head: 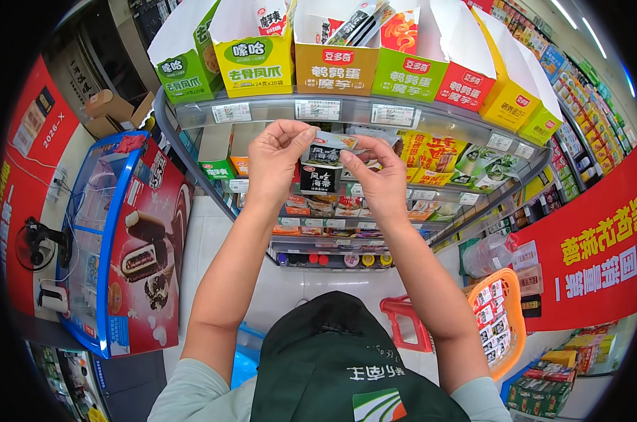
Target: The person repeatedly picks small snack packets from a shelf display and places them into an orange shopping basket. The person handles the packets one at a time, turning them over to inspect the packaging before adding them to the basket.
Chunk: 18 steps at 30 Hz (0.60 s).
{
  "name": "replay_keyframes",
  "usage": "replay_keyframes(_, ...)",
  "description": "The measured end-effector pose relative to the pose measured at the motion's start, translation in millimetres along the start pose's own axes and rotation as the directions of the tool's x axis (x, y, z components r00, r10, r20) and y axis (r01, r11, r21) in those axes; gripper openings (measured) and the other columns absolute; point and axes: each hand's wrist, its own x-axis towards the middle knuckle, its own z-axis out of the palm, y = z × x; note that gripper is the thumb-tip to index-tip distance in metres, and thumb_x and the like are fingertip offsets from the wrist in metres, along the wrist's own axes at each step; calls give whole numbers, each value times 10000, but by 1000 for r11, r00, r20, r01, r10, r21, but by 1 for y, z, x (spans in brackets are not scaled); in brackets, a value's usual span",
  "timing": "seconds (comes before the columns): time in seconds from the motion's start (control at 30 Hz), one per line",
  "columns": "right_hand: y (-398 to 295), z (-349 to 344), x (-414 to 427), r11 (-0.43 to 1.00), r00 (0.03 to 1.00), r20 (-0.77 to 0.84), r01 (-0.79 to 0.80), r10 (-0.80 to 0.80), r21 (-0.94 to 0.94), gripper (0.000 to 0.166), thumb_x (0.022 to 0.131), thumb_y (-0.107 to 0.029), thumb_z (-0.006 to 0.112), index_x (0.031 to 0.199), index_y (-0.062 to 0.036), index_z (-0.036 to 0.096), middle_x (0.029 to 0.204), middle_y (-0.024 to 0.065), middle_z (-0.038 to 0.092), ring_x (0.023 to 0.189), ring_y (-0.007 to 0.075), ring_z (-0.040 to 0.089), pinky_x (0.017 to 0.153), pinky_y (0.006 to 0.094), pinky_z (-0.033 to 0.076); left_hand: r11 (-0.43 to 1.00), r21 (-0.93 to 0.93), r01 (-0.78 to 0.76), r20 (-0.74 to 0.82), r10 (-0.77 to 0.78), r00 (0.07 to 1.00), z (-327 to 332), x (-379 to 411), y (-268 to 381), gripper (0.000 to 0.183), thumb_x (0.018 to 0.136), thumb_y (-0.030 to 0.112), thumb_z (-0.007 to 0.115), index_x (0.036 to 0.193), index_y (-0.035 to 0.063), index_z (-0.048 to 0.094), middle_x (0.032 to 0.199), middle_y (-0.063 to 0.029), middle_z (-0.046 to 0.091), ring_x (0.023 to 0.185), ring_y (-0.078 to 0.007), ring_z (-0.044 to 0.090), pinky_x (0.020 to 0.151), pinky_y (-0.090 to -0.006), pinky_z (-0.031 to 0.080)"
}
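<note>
My left hand (280, 161) and my right hand (375, 171) are raised in front of the snack shelf, pinching a small black-and-grey snack packet (326, 151) between them by its two upper corners. Just below the packet stands a black display box (321, 180) on the second shelf tier. On the top tier, open cardboard display boxes stand in a row, among them a brown one (335, 68) with several upright packets and a yellow one (255, 63). Whether the held packet touches the black box I cannot tell.
The top shelf edge (265, 112) carries price tags. A chest freezer (104, 242) stands at the left. To the lower right are a red plastic stool (409, 323) and an orange basket (518, 327) of snack packets. Yellow snack bags (434, 153) fill the shelf right of my hands.
</note>
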Motion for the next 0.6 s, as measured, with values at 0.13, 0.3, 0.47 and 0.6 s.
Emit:
replay_keyframes(0.13, -10, -4, 3, 998, 999, 8, -54, 54, 42, 249, 751, -62, 692, 990, -26, 629, 917, 9, 576, 730, 75, 500, 630, 205, 443, 995, -72, -70, -43, 67, 997, 14, 1, 8, 81, 805, 47, 650, 854, 2, 603, 834, -68, 650, 742, -81, 585, 694, -202, 464)
replay_keyframes(0.3, 10, -2, 0, 996, 994, 81, -78, 75, 31, 243, 746, -57, 687, 972, -3, 616, 848, -2, 615, 691, 57, 520, 614, 209, 444, 991, -124, -49, -13, 48, 999, 11, 1, -4, 84, 815, 57, 641, 864, 9, 593, 852, -77, 649, 747, -87, 585, 708, -205, 466)
replay_keyframes(0.47, 22, 1, -7, 968, 968, 75, -234, 240, -85, 224, 741, -71, 699, 939, 1, 622, 784, 17, 633, 651, 69, 533, 616, 219, 451, 978, -197, -61, -8, 60, 998, 2, 0, -21, 117, 831, 67, 626, 921, 14, 575, 894, -85, 645, 777, -94, 588, 731, -214, 466)
replay_keyframes(0.6, 19, 9, 3, 993, 993, 30, -115, 115, 8, 303, 723, -57, 715, 982, 9, 570, 887, 54, 618, 678, 97, 560, 611, 238, 477, 988, -119, -102, -69, 94, 993, 2, 4, -20, 143, 823, 53, 632, 947, 9, 574, 921, -84, 639, 821, -93, 583, 757, -213, 458)
